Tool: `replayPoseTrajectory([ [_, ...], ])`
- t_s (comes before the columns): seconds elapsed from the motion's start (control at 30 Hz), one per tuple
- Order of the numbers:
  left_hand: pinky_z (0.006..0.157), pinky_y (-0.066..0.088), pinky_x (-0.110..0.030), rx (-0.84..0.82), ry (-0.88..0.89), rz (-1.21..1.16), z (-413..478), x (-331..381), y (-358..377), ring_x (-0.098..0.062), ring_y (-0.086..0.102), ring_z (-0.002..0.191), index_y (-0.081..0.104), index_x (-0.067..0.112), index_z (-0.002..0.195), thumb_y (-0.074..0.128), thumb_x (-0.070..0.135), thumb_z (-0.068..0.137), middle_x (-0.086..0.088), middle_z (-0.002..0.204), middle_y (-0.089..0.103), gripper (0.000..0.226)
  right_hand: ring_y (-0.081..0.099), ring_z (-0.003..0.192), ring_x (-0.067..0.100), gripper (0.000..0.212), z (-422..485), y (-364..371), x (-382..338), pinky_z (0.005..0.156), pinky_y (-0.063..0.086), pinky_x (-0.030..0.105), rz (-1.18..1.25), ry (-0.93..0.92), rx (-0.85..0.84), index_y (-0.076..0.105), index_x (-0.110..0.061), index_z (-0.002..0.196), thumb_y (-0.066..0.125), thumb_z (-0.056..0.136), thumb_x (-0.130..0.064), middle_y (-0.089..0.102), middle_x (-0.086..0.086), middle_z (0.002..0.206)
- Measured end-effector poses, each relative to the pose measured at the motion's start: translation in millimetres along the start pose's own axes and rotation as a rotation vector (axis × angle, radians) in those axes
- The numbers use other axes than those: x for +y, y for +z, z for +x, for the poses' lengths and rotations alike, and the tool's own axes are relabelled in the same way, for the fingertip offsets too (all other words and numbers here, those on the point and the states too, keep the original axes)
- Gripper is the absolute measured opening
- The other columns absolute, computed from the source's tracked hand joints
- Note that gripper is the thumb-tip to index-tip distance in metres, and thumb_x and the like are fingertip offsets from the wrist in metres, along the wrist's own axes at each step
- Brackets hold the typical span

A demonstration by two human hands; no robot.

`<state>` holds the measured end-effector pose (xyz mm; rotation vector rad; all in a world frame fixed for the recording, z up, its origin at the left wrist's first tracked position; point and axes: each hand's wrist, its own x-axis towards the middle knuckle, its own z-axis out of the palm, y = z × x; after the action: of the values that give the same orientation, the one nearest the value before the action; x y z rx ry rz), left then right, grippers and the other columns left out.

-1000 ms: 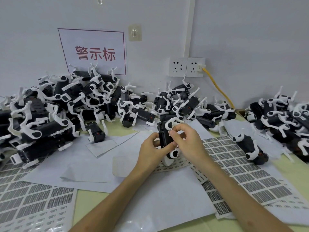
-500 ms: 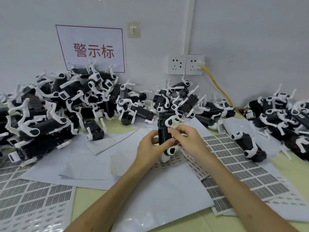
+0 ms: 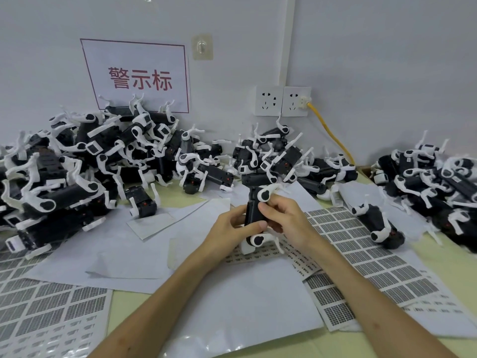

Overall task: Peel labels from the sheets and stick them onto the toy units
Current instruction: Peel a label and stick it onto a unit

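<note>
Both of my hands hold one black toy unit [image 3: 253,210] with white legs upright over the papers at mid-table. My left hand [image 3: 232,231] grips its lower body from the left, thumb laid across the front. My right hand [image 3: 286,218] wraps it from the right, fingertips pressing on the black face. Whether a label lies under the fingers is hidden. A label sheet [image 3: 374,259] with rows of grey labels lies under my right forearm; another label sheet [image 3: 51,306] is at the near left.
Large heaps of black-and-white toy units fill the back left [image 3: 77,164], the back middle [image 3: 273,161] and the right [image 3: 438,182]. One single unit [image 3: 379,226] lies on paper to the right. Blank backing sheets [image 3: 129,254] cover the middle. A yellow cable [image 3: 330,133] runs from the wall socket.
The unit stays in both hands. My right fingers have slid from its top leg down onto the black body, and my left thumb now lies across the front.
</note>
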<state>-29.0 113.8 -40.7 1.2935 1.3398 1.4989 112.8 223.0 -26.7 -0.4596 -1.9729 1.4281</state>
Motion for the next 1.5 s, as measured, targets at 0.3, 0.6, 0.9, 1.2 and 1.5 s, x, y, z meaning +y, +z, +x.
replayPoseTrajectory([
  [0.3, 0.083, 0.055, -0.022, -0.012, -0.059, -0.032, 1, 1, -4, -0.017, 0.074, 0.102, 0.075, 0.018, 0.117, 0.073, 0.021, 0.097, -0.006, 0.11, 0.079, 0.021, 0.048, 0.051, 0.003, 0.04, -1, 5, -6, 0.05, 0.039, 0.017, 0.079, -0.028, 0.011, 0.059, -0.027, 0.063, 0.052, 0.102, -0.019, 0.051, -0.012, 0.057],
  [0.6, 0.066, 0.048, -0.03, 0.071, -0.277, -0.382, 5, 12, -5, -0.026, 0.062, 0.079, 0.06, -0.006, 0.136, 0.055, 0.059, 0.086, -0.025, 0.108, 0.06, 0.082, 0.038, 0.058, 0.009, 0.029, 4, -7, -5, 0.057, 0.034, 0.024, -0.077, -0.216, 0.495, 0.055, 0.0, 0.074, 0.066, 0.097, -0.014, 0.046, -0.001, 0.061],
  [0.9, 0.047, 0.05, -0.022, -0.066, -0.39, -0.33, 2, 21, -18, -0.028, 0.067, 0.052, 0.077, -0.001, 0.094, 0.022, 0.067, 0.102, -0.023, 0.069, 0.069, 0.088, 0.069, 0.111, 0.024, 0.044, 1, -45, -17, 0.092, 0.058, 0.036, 0.003, 0.036, -0.147, 0.071, -0.013, 0.126, 0.072, 0.083, -0.018, 0.072, -0.002, 0.113],
  [1.2, 0.059, 0.052, -0.034, 0.104, -0.34, -0.242, 15, 5, -19, -0.03, 0.07, 0.068, 0.067, 0.003, 0.117, 0.018, 0.057, 0.109, -0.017, 0.097, 0.076, 0.074, 0.063, 0.059, 0.012, 0.003, 1, -92, -23, 0.047, 0.05, 0.019, 0.698, 0.043, 0.396, 0.08, -0.017, 0.079, 0.078, 0.081, -0.018, 0.068, 0.008, 0.088],
  [1.5, 0.055, 0.052, -0.033, 0.101, -0.316, -0.197, 15, 3, -16, -0.031, 0.069, 0.068, 0.07, 0.004, 0.11, 0.025, 0.053, 0.11, -0.018, 0.097, 0.075, 0.066, 0.073, 0.098, 0.021, 0.029, 2, -100, -18, 0.079, 0.058, 0.028, 0.709, -0.052, 0.497, 0.062, -0.017, 0.129, 0.062, 0.1, -0.014, 0.074, 0.004, 0.115],
])
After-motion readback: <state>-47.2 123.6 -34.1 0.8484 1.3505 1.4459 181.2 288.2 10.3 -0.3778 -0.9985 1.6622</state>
